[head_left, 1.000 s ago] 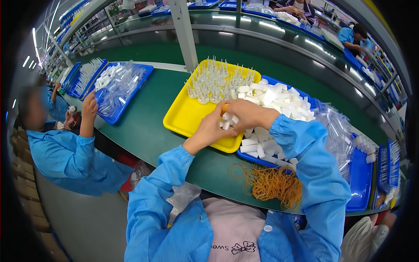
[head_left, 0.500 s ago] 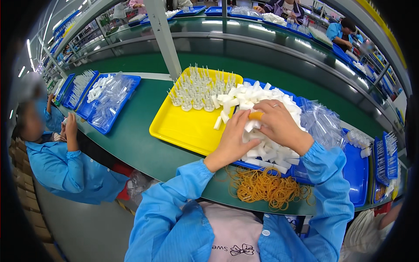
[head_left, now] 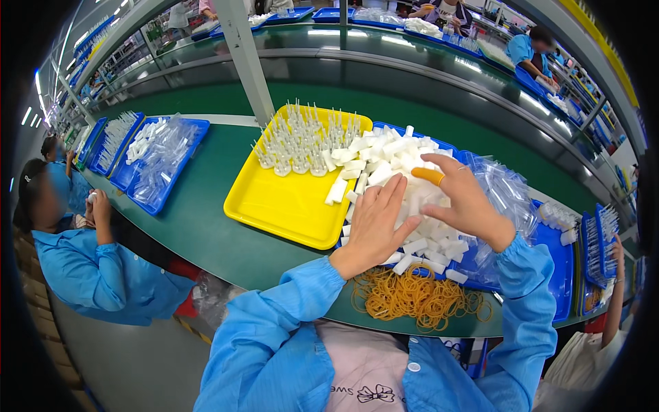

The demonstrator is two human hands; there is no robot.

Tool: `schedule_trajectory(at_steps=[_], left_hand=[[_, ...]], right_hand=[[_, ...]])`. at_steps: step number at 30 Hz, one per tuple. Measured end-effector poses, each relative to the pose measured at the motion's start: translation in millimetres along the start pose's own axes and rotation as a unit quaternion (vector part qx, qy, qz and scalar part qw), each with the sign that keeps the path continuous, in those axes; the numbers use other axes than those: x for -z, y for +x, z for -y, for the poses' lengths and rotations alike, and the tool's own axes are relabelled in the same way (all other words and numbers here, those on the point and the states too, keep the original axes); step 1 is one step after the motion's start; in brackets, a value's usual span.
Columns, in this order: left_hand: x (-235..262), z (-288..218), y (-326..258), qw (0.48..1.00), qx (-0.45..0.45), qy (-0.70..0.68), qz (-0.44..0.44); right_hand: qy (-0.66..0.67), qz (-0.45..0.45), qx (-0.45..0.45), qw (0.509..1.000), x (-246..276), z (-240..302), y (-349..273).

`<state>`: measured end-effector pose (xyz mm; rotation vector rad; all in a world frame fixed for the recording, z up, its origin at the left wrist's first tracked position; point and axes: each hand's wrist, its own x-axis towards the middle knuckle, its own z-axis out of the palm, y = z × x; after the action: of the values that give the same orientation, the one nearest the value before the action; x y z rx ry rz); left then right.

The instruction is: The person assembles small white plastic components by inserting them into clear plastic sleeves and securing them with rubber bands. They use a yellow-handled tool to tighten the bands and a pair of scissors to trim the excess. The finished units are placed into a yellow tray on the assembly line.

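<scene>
My left hand [head_left: 376, 226] is flat with its fingers stretched out, over the left part of a heap of white foam blocks [head_left: 391, 147]. Over the same heap, my right hand [head_left: 473, 202] has thumb and index finger spread apart, with nothing visible between them. An orange finger cot [head_left: 428, 176] covers the right index finger. The blocks lie in a blue tray [head_left: 449, 145] and spill to the left into a yellow tray [head_left: 278, 209]. At the back of that tray stand several clear plastic parts with thin upright stems [head_left: 292, 141].
Tan rubber bands [head_left: 419, 299] lie heaped at the table's near edge. Clear plastic sleeves [head_left: 504, 196] fill a tray on the right, beside another blue tray [head_left: 557, 275]. A grey post [head_left: 248, 62] rises behind the yellow tray. A co-worker [head_left: 103, 254] sits at the left.
My hands have moved apart, the right one going right and its fingers opening. Some foam blocks under them have shifted. The whole view has tilted slightly.
</scene>
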<state>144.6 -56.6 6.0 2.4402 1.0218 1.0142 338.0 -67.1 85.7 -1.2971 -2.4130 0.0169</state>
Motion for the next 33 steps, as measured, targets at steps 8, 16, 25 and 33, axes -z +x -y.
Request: schedule_trajectory(at_steps=[8, 16, 25, 33], left_hand=[[28.7, 38.6, -28.4, 0.942, 0.145, -0.287, -0.093], [37.2, 107.7, -21.2, 0.84, 0.311, -0.442, -0.055], [44.3, 109.5, 9.2, 0.785, 0.382, -0.487, -0.041], [45.8, 91.9, 9.1, 0.761, 0.361, -0.534, -0.076]], right_hand=[[0.074, -0.01, 0.045, 0.996, -19.7, 16.2, 94.5], [-0.111, 0.17, 0.015, 0.979, -98.4, 11.6, 150.4], [0.081, 0.259, -0.022, 0.962, -106.2, -8.4, 163.4], [0.049, 0.331, -0.013, 0.942, -109.5, 5.3, 161.0]])
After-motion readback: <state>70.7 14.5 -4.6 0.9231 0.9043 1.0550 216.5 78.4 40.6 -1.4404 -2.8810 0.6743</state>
